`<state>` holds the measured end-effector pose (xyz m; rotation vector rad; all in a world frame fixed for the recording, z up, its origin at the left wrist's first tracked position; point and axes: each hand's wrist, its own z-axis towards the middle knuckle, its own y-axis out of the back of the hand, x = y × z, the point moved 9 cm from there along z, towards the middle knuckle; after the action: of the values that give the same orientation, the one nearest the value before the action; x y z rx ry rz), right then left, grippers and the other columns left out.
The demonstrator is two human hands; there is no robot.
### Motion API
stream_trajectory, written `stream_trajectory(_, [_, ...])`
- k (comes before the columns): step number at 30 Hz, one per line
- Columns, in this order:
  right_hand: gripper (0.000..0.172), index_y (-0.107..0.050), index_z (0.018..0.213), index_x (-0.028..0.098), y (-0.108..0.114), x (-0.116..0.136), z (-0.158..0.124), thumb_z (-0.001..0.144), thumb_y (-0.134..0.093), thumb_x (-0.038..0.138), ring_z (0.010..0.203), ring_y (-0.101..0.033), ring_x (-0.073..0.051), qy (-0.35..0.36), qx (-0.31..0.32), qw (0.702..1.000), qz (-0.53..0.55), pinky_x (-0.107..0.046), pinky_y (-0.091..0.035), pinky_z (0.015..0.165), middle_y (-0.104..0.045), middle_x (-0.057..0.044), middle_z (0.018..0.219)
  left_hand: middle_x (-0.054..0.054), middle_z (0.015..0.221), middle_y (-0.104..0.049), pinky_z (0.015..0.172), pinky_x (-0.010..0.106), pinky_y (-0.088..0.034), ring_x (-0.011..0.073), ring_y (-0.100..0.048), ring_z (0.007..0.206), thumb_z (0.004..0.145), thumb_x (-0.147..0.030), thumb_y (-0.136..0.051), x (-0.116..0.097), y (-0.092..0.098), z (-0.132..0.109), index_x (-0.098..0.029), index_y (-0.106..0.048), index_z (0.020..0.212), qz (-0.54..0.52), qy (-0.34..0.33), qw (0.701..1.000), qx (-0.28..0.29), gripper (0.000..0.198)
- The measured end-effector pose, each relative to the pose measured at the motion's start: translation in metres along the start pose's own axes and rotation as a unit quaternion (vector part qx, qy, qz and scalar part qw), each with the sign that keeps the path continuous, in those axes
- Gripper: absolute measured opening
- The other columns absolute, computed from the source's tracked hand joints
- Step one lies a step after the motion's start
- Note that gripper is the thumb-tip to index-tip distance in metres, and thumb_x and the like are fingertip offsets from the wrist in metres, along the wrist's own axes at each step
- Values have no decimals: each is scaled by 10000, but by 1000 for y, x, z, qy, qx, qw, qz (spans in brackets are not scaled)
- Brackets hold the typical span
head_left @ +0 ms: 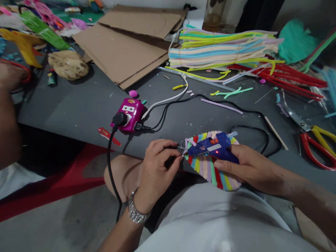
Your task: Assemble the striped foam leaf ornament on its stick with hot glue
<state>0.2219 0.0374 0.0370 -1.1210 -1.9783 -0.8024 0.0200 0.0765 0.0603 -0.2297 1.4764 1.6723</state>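
A blue hot glue gun [211,147] with a small red light is gripped in my right hand [244,162]. Its nozzle points left, toward the fingertips of my left hand [161,161]. Those fingers are pinched on something small, mostly hidden; a thin greyish piece and a bent lilac strip [190,141] show beside them. Under the glue gun is a rounded striped piece made of coloured pipe cleaners [206,168], at the table's front edge. The gun partly covers it.
A magenta power socket [130,111] with black cords stands left of my hands. Scissors [306,127] lie at the right. Bundled pipe cleaners [223,52] and cardboard sheets [131,45] are at the back. Another person's hand [13,75] is at the far left, near a yellow glue gun [23,43].
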Motion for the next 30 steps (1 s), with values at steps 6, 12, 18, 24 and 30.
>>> stream_trajectory(6, [344, -738, 851, 209, 0, 5, 1, 915, -671, 540, 570, -460, -128, 22, 5, 1000, -1, -236, -357, 502, -574, 15, 634, 67, 1082, -740, 933, 448, -559, 233, -660, 1065, 942, -177, -680, 0, 0, 0, -220, -713, 898, 6, 1, 1000, 0, 70])
stream_trajectory(12, [340, -754, 927, 226, 1, 0, 0, 937, -655, 551, 579, -486, -140, 23, 9, 1000, -18, -252, -405, 547, -577, 20, 628, 73, 1083, -741, 940, 444, -551, 237, -660, 1067, 930, -162, -685, 0, 0, 0, -206, -717, 893, -4, -3, 1000, -9, 66])
stream_trajectory(18, [338, -745, 961, 221, -3, -1, -1, 920, -677, 550, 639, -550, -154, 9, 15, 1000, 18, -249, -430, 558, -644, 3, 718, 67, 1081, -742, 950, 446, -551, 236, -661, 1068, 937, -180, -682, 0, 0, 0, -225, -711, 896, -4, 2, 1000, -3, 67])
stream_trajectory(24, [436, -702, 857, 185, 11, -11, -9, 848, -729, 620, 541, -479, -118, -32, -5, 998, 62, -245, -395, 500, -575, 26, 610, 66, 1084, -738, 945, 442, -546, 238, -656, 1071, 934, -190, -693, 0, 1, -1, -228, -683, 1000, -4, 2, 1000, -8, 78])
stream_trajectory(30, [470, -632, 674, 199, 41, -20, -26, 734, -846, 613, 494, -474, -113, -17, -98, 993, 60, -243, -356, 454, -553, 17, 519, 78, 1128, -731, 963, 448, -537, 238, -641, 1089, 951, -126, -606, -4, 3, 1, -216, -699, 1070, -7, -22, 1000, 20, 176])
